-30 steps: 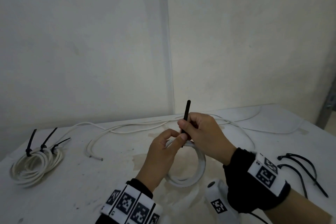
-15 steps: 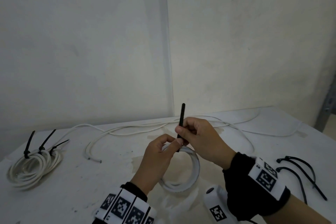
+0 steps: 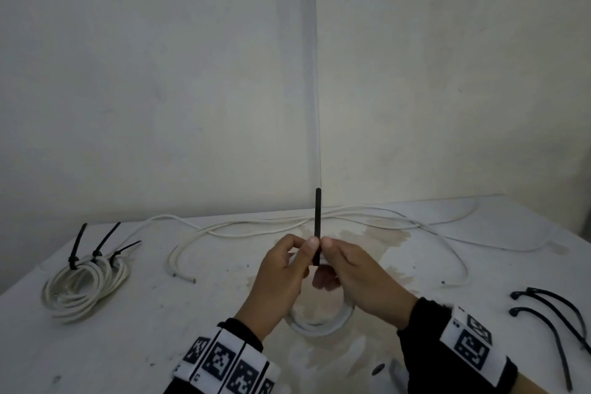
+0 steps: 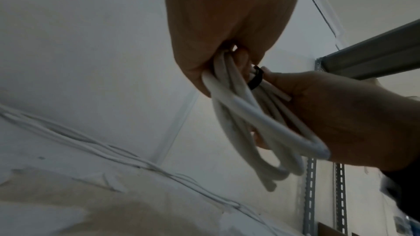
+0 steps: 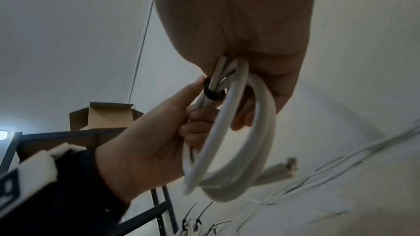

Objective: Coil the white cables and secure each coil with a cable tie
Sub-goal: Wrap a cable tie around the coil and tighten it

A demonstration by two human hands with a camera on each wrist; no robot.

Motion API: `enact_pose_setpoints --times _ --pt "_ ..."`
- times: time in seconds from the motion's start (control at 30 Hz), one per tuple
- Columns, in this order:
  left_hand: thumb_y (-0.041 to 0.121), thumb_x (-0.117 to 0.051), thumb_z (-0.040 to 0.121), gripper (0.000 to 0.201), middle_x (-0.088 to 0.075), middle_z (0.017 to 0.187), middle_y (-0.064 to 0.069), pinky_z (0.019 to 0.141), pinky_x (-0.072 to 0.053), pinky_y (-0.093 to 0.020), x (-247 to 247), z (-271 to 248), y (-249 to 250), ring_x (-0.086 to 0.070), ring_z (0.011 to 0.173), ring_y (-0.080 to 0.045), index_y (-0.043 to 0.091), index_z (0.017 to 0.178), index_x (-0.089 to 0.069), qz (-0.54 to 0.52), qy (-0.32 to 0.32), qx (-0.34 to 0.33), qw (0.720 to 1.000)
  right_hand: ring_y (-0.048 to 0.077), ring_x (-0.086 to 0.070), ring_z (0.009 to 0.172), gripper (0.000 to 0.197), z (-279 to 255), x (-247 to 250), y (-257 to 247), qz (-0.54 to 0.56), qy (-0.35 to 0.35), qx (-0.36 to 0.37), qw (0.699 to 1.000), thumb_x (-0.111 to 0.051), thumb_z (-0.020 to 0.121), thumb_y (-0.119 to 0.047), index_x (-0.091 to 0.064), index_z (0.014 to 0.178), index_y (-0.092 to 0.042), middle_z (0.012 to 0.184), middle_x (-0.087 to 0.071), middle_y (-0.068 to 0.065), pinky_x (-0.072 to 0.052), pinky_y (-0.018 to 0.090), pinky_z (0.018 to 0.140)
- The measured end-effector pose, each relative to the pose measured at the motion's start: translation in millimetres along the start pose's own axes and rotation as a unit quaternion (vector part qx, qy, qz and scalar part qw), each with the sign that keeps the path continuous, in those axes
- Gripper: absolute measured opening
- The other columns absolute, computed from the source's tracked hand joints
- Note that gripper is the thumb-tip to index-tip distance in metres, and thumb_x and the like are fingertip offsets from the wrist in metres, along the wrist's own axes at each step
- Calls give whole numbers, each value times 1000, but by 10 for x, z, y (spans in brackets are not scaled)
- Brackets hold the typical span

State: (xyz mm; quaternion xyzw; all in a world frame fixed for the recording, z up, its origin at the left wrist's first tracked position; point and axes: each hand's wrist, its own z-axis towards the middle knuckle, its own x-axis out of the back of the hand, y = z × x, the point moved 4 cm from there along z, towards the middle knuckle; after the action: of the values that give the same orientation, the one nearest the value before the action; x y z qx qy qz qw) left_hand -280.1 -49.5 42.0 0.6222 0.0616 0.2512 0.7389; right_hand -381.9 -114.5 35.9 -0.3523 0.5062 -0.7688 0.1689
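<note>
A small coil of white cable [image 3: 319,326] hangs between both hands above the white table [image 3: 153,345]. My left hand [image 3: 281,272] grips the coil's top, its thumb against the black cable tie [image 3: 317,221]. The tie's tail stands straight up above the hands. My right hand [image 3: 351,269] pinches the tie from the other side, its lower fingers curled round the strands. In the left wrist view the tie's loop [image 4: 255,78] wraps the coil [image 4: 238,114]. The right wrist view shows the same loop [image 5: 210,92] snug on the coil [image 5: 256,132].
A tied coil with three black ties [image 3: 86,285] lies at the left. Loose white cables [image 3: 256,230] run along the back of the table. Spare black ties [image 3: 550,313] lie at the right. Metal shelving [image 4: 309,195] and a cardboard box [image 5: 106,117] stand beyond.
The tie's tail has gone from leaning to straight upright, and more of it shows above the hands. My left thumb has come up against the tie, opposite the right thumb.
</note>
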Motion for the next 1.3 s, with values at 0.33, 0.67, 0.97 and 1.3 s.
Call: enact_pose_setpoints --times 0.33,0.67,0.97,1.3 --pt "22 -32 99 28 -59 64 8 74 -50 -28 279 -178 -168 -63 66 -7 19 97 -59 -17 -52 24 998 3 -35 41 36 184 -118 56 8 128 3 992 -32 99 -31 -50 73 -14 53 -37 -9 -29 25 52" --pt "23 -31 99 29 -43 67 3 53 -37 -14 669 -108 -263 -43 55 -9 22 83 -55 50 79 -12 996 6 -48 57 25 219 -441 -36 110 -40 -6 993 -34 100 -21 -58 103 -23 67 -45 -4 -39 20 61" --pt "22 -32 99 28 -43 65 4 53 -38 -16 725 -101 -184 -41 48 -1 22 83 -55 41 83 -35 995 2 -42 51 30 309 -471 -188 96 7 23 995 -37 99 -11 -59 98 -32 64 -40 -2 -38 16 57" --pt "24 -38 97 25 -52 67 6 57 -40 -8 851 -87 -192 -51 61 -8 32 74 -46 185 127 -120 967 4 -46 55 26 304 -540 -206 122 6 -18 992 -34 99 -5 -58 98 -15 66 -43 -1 -40 11 59"
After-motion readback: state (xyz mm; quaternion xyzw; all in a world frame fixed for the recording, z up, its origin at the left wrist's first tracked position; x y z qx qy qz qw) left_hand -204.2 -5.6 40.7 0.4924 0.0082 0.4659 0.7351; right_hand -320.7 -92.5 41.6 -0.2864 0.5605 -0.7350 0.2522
